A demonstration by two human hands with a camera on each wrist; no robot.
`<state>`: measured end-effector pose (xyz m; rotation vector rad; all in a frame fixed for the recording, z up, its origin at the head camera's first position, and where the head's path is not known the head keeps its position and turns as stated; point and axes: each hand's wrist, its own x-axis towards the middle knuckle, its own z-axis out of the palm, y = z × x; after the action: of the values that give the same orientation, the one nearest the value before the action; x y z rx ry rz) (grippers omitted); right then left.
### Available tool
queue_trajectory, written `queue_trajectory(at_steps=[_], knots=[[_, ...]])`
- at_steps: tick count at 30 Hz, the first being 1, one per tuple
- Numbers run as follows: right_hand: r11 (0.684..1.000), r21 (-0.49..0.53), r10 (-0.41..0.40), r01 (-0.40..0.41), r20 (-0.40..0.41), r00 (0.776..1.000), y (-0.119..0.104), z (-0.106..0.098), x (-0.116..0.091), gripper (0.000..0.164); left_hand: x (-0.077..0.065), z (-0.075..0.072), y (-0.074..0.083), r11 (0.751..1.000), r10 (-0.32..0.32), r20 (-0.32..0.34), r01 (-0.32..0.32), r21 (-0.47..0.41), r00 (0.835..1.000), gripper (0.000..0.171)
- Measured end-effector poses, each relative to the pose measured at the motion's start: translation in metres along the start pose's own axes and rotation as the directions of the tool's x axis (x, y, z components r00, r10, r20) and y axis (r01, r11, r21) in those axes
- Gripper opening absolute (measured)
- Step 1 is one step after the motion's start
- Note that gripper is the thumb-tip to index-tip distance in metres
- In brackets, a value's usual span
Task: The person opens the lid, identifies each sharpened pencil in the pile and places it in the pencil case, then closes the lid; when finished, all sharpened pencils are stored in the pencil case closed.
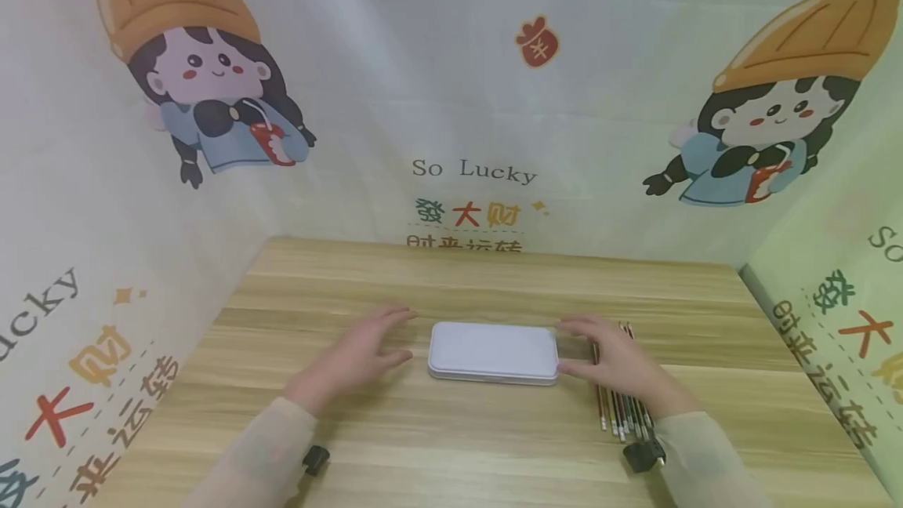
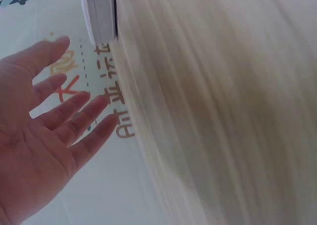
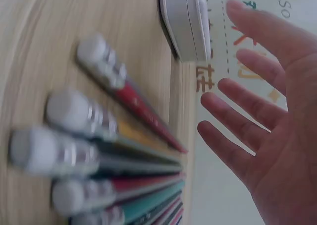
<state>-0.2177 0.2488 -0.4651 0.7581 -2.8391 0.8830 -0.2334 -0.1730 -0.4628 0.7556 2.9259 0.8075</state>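
A closed white pencil case (image 1: 493,352) lies flat on the wooden table, between two hands. My left hand (image 1: 358,353) is off its left end, fingers spread and apart from it. In the left wrist view that hand (image 2: 54,121) shows a bare palm, with a corner of the case (image 2: 100,14) above. At the case's right end is my right hand (image 1: 610,359); its fingers are extended and hold nothing in the right wrist view. Whether its fingertips touch the case is unclear. Beneath the right hand lie several pencils (image 1: 621,414), their white erasers (image 3: 69,106) toward me.
The wooden table (image 1: 451,445) meets a printed cloth backdrop (image 1: 353,100) along its far edge. More of that cloth hangs at both sides. Small black devices (image 1: 642,457) sit at both wrists.
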Motion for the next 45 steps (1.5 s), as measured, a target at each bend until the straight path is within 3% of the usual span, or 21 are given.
queue_trajectory(at_steps=[5,14,21,26,33,45], knots=[[1.0,-0.016,-0.016,0.017,0.038,0.999,-0.006,0.003,0.007,0.068,0.007,0.004,0.009,0.999,0.027,0.068,-0.025,-0.033,0.997,0.069],[0.997,-0.071,0.013,-0.004,0.125,0.992,-0.015,0.008,0.019,0.067,0.014,0.007,0.017,0.999,0.014,0.111,-0.009,-0.042,0.994,0.065],[0.994,-0.106,0.011,0.002,0.121,0.993,-0.016,0.01,0.019,0.064,0.016,0.014,0.02,0.999,0.021,0.138,-0.016,-0.042,0.99,0.065],[0.995,-0.095,0.022,-0.011,0.114,0.993,-0.013,0.013,0.021,0.064,0.018,0.02,0.022,0.999,0.031,0.142,-0.028,-0.025,0.989,0.066],[0.997,-0.068,0.032,-0.024,0.119,0.992,-0.01,0.016,0.02,0.063,0.021,0.03,0.028,0.996,0.088,0.096,-0.09,0.024,0.992,0.062],[0.999,-0.033,0.017,-0.013,0.123,0.992,-0.009,0.014,0.023,0.061,0.026,0.03,0.026,0.997,0.07,0.118,-0.074,0.028,0.99,0.066]])
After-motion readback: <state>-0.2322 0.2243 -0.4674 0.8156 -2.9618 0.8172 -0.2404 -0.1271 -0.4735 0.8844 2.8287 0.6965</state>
